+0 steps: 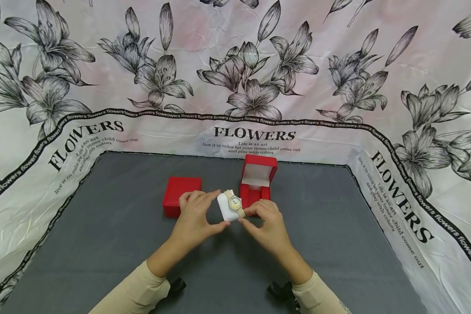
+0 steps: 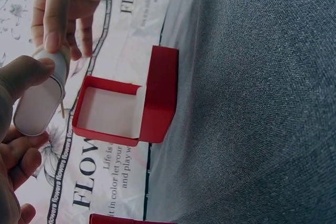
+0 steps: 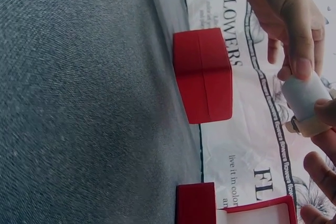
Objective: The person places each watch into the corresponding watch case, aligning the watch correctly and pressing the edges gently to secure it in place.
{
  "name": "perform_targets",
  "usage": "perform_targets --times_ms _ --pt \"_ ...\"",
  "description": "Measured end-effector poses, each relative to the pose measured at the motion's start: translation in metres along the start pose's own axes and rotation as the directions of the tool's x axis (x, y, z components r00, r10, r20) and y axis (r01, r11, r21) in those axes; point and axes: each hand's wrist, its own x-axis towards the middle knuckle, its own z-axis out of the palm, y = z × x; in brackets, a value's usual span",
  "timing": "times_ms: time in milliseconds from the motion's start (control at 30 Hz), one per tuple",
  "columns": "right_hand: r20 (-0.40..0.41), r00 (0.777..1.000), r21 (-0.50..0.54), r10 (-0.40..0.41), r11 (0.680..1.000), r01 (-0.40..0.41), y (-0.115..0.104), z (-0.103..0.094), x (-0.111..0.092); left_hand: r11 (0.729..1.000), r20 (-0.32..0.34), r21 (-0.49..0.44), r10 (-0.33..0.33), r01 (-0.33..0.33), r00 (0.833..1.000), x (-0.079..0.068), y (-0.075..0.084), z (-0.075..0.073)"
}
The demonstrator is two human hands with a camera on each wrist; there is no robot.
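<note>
A wristwatch [image 1: 235,203] with a cream strap and round pale dial is wrapped around a white watch cushion [image 1: 224,208]. Both hands hold it up in front of the boxes. My left hand [image 1: 193,219] pinches the cushion's left side, fingers at the top edge and thumb below. On the other side, my right hand [image 1: 270,223] grips the strap end with its thumb at the lower corner. The cushion's flat oval end [image 2: 38,107] shows in the left wrist view, and its smooth white side [image 3: 304,95] in the right wrist view.
Behind the right hand stands an open red box [image 1: 261,160] with a pale lid lining. A closed red box [image 1: 182,190] sits behind the left hand. Grey cloth [image 1: 114,226] covers the table, and a flower-printed white sheet [image 1: 172,131] rises at the back and sides.
</note>
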Motion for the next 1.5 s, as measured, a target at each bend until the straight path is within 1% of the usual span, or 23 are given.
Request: perform_targets --times_ms 67,133,200,267,333,400,500,600,700,833,1000,1200,1300,1400,1500 --pt "0.001 1.000 0.003 -0.031 1.000 0.031 0.000 0.001 0.000 1.000 0.002 -0.001 0.008 -0.008 1.000 0.000 0.000 -0.001" --pt "0.023 0.997 0.024 -0.068 0.997 0.068 0.001 -0.001 0.001 1.000 0.012 -0.005 0.023 -0.023 1.000 0.000 -0.001 -0.003" --pt "0.059 0.993 0.067 -0.101 0.993 0.097 0.004 -0.005 0.003 0.999 0.029 -0.012 0.043 -0.043 0.999 0.002 -0.002 -0.005" --pt "0.100 0.988 0.122 -0.122 0.986 0.109 0.009 -0.011 0.005 0.998 0.047 -0.017 0.066 -0.066 0.997 0.004 -0.003 -0.008" --pt "0.141 0.984 0.151 -0.112 0.984 0.090 0.013 -0.017 0.007 0.996 0.068 -0.028 0.084 -0.082 0.994 0.005 -0.004 -0.011" --pt "0.178 0.981 0.158 -0.079 0.986 0.051 0.016 -0.021 0.008 0.995 0.097 -0.045 0.096 -0.092 0.991 0.007 -0.006 -0.012" --pt "0.240 0.970 0.131 -0.024 0.991 -0.008 0.019 -0.025 0.009 0.992 0.153 -0.077 0.111 -0.101 0.982 0.008 -0.007 -0.013" --pt "0.299 0.954 0.115 -0.005 0.993 -0.030 0.021 -0.026 0.009 0.989 0.208 -0.097 0.128 -0.110 0.970 0.008 -0.007 -0.013" --pt "0.342 0.940 0.105 -0.007 0.994 -0.031 0.021 -0.026 0.009 0.989 0.234 -0.087 0.141 -0.124 0.962 0.009 -0.008 -0.013" --pt "0.370 0.929 0.107 -0.005 0.994 -0.037 0.019 -0.025 0.009 0.988 0.237 -0.066 0.150 -0.139 0.960 0.009 -0.008 -0.014" --pt "0.381 0.925 0.117 -0.001 0.992 -0.047 0.018 -0.024 0.007 0.985 0.237 -0.062 0.171 -0.160 0.956 0.007 -0.006 -0.013" --pt "0.375 0.927 0.126 0.005 0.990 -0.056 0.019 -0.018 0.004 0.985 0.227 -0.048 0.174 -0.168 0.958 0.007 -0.003 -0.011" --pt "0.374 0.927 0.119 -0.010 0.992 -0.038 0.018 -0.016 0.004 0.983 0.223 -0.034 0.184 -0.181 0.957 0.007 -0.003 -0.011" --pt "0.384 0.923 0.104 -0.025 0.994 -0.016 0.016 -0.017 0.004 0.981 0.218 -0.022 0.193 -0.193 0.957 0.006 -0.002 -0.009" --pt "0.388 0.921 0.102 -0.029 0.995 -0.011 0.014 -0.019 0.005 0.984 0.214 -0.032 0.179 -0.176 0.960 0.006 -0.001 -0.008"
